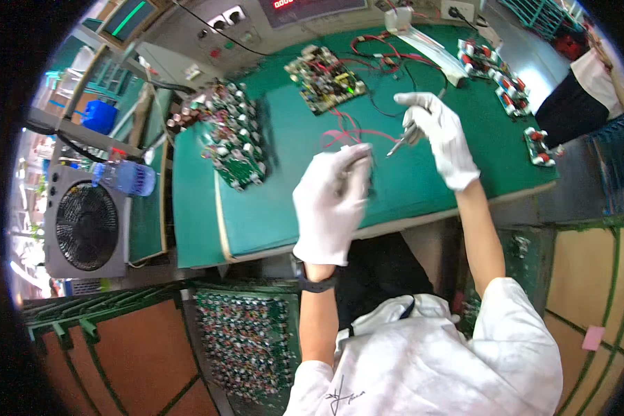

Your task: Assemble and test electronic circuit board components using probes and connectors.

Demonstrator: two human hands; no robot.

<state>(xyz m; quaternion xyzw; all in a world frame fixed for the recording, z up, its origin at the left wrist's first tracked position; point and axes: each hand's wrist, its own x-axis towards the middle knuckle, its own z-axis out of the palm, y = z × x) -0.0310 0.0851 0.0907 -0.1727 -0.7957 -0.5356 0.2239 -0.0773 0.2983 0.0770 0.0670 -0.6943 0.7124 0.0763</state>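
My left hand point(329, 201), in a white glove, is raised over the near middle of the green-topped bench point(291, 229). Its fingers are curled together. What they hold is blurred and mostly hidden. To its right my right hand point(437, 135), also gloved, is closed on a slim metal tool point(397, 144) with a pointed end, its tip toward my left hand. The tool's exact kind cannot be made out. Beyond both hands a circuit board point(324, 80) packed with components lies on the bench, a small green light lit on it. A loop of pink-red wire point(347, 133) lies between that board and my hands.
Populated boards point(232, 135) lie in a cluster at left. More boards point(513, 95) line the right edge. Red leads point(378, 52) run at the back, under a panel with a red display point(312, 8). A fan point(87, 225) and bottle point(128, 177) stand left. Another person point(589, 90) is far right.
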